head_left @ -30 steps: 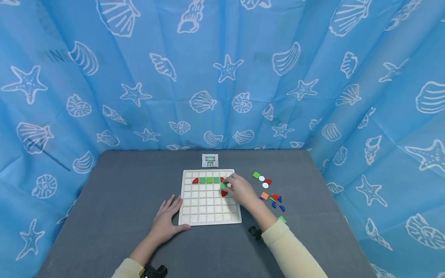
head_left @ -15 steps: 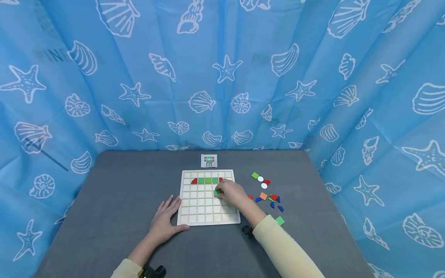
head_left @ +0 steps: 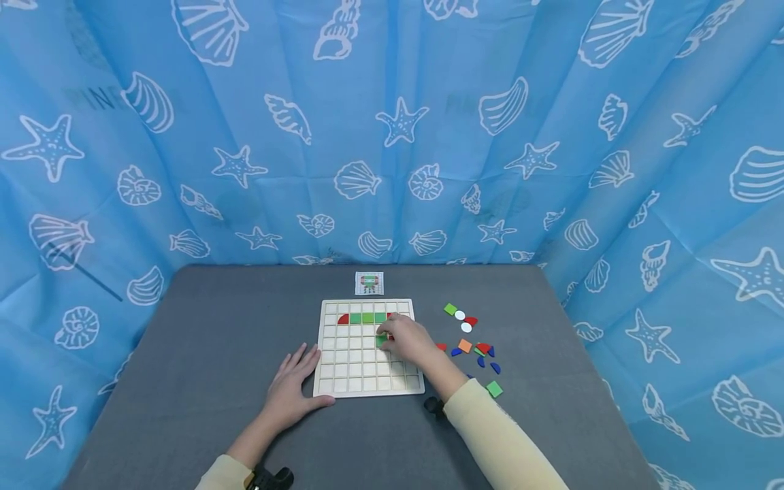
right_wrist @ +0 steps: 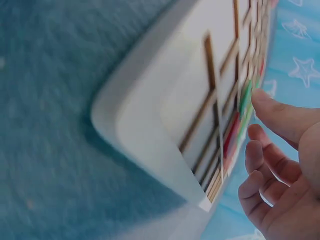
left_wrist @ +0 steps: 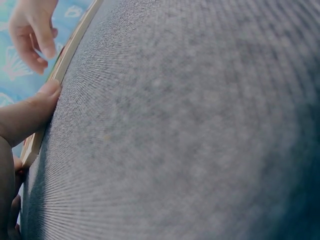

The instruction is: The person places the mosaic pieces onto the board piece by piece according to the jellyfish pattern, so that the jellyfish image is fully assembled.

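A pale gridded board [head_left: 343, 374] lies on the grey table. Across its upper rows runs a line of green square tiles [head_left: 367, 318], with a red quarter-round piece [head_left: 344, 319] at the left end. My right hand [head_left: 412, 340] reaches over the board's right half, thumb and fingertips pinching a green square tile [head_left: 381, 341] down at the grid. That hand partly hides red pieces beside it. In the right wrist view the thumb tip meets the green tile [right_wrist: 245, 97]. My left hand [head_left: 290, 395] rests spread at the board's lower left corner, thumb along the front edge.
A small picture card [head_left: 369, 283] lies behind the board. Loose pieces are scattered to the right: white discs [head_left: 460, 315], an orange square [head_left: 465, 346], several blue half-rounds [head_left: 495, 368], red pieces and green squares [head_left: 494, 389]. A blue shell-patterned curtain [head_left: 401, 170] surrounds the table.
My right hand has brought the green tile from the upper right of the grid slightly down and left, then held nearly still there. The left hand stays put.
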### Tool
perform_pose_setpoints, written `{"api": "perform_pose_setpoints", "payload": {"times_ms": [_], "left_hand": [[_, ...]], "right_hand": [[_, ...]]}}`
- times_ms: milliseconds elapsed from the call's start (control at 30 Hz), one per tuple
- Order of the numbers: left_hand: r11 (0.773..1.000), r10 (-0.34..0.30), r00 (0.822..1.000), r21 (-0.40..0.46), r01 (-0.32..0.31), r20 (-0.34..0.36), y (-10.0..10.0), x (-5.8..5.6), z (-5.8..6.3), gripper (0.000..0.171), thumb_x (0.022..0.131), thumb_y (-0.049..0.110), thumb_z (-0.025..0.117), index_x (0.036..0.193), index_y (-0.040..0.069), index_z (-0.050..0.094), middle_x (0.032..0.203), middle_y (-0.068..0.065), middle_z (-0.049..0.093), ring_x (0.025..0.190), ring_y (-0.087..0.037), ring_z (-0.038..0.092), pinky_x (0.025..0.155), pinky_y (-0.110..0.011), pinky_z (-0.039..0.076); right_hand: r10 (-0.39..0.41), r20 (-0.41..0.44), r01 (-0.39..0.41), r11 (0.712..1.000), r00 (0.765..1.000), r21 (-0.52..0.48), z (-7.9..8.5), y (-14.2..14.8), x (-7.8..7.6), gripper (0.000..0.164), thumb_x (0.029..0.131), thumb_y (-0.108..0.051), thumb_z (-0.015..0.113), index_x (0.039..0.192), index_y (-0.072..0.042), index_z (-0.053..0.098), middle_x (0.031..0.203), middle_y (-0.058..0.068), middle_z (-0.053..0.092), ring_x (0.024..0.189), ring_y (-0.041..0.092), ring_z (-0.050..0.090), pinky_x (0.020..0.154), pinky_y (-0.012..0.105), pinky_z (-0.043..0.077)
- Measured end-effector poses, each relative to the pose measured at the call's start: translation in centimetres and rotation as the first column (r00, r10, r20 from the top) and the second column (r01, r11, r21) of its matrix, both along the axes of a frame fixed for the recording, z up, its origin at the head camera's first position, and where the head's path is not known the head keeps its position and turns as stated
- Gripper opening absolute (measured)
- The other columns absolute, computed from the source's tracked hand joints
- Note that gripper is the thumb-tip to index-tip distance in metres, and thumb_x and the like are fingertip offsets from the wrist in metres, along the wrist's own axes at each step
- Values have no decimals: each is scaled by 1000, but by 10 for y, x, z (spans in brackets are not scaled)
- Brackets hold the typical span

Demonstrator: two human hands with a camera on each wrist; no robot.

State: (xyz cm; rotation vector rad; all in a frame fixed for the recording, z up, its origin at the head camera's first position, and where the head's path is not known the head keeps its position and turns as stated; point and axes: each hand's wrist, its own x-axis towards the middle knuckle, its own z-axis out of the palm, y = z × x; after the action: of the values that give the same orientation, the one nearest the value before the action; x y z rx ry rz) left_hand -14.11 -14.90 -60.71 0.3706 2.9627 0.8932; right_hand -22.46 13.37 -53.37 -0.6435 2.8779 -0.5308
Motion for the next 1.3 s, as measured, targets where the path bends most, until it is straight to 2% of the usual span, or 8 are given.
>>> {"api": "perform_pose_setpoints", "payload": {"times_ms": [200, 300, 467, 633, 767, 867, 1000, 1300], "left_hand": [[1000, -2, 1000, -9, 2, 4, 1, 0, -1, 116, 67, 76, 75, 156, 12, 38, 162, -8, 36, 154, -34, 23, 123, -58, 21], [1000, -5, 1000, -8, 5, 7, 1, -1, 0, 116, 68, 76, 75, 157, 12, 37, 162, -8, 36, 154, -34, 23, 124, -58, 21], [1000, -7, 999, 15, 7, -42, -1, 0, 4, 113, 67, 67, 81, 155, 10, 41, 160, -10, 40, 152, -36, 27, 122, -59, 22], [1000, -19, 998, 9, 19, -53, -1, 0, 8, 110, 69, 64, 82, 155, 9, 41, 160, -11, 40, 152, -37, 27, 122, -59, 22], [1000, -23, 999, 9, 23, -27, 0, 1, 5, 111, 70, 66, 80, 156, 11, 39, 161, -10, 38, 153, -36, 25, 123, -59, 21], [1000, -19, 1000, 16, 19, -22, 0, 1, 3, 112, 69, 68, 80, 156, 11, 39, 162, -9, 37, 153, -35, 24, 123, -59, 20], [1000, -17, 1000, 16, 17, -18, 0, 0, 2, 113, 69, 70, 79, 156, 12, 38, 162, -9, 37, 154, -35, 24, 124, -58, 20], [1000, -9, 1000, -2, 9, 4, 0, 0, 2, 113, 69, 71, 78, 156, 11, 38, 162, -9, 36, 154, -35, 23, 124, -59, 20]], "right_hand": [[-85, -26, 84, 994, 996, -65, 6, 17, -7, 25, 92, -20, 76, 115, -12, 77, 112, 5, 70, 95, 19, 66, 80, 39, 58], [-154, -21, 151, 984, 988, -96, 9, 28, -10, 25, 92, -20, 76, 116, -12, 76, 108, 5, 70, 89, 19, 65, 74, 37, 57], [-266, -59, 254, 953, 962, -166, 11, 46, -16, 28, 91, -21, 78, 117, -12, 75, 103, 6, 71, 83, 18, 65, 70, 36, 57], [-352, -123, 322, 923, 928, -209, 8, 66, -21, 30, 90, -20, 78, 119, -11, 74, 112, 9, 71, 93, 23, 69, 78, 41, 60], [-418, -139, 390, 901, 898, -190, 3, 83, -24, 33, 91, -22, 78, 122, -12, 73, 116, 10, 70, 101, 28, 68, 82, 46, 59], [-467, -117, 447, 880, 877, -162, -1, 94, -29, 36, 91, -23, 77, 125, -10, 71, 119, 12, 69, 109, 32, 64, 88, 49, 57], [-501, -86, 492, 864, 861, -107, -7, 103, -35, 39, 92, -23, 76, 127, -6, 69, 120, 16, 68, 114, 36, 60, 94, 52, 53], [-546, -44, 546, 838, 837, -4, -19, 113, -41, 43, 92, -25, 75, 128, -2, 68, 120, 20, 67, 113, 40, 58, 90, 54, 49]]}}
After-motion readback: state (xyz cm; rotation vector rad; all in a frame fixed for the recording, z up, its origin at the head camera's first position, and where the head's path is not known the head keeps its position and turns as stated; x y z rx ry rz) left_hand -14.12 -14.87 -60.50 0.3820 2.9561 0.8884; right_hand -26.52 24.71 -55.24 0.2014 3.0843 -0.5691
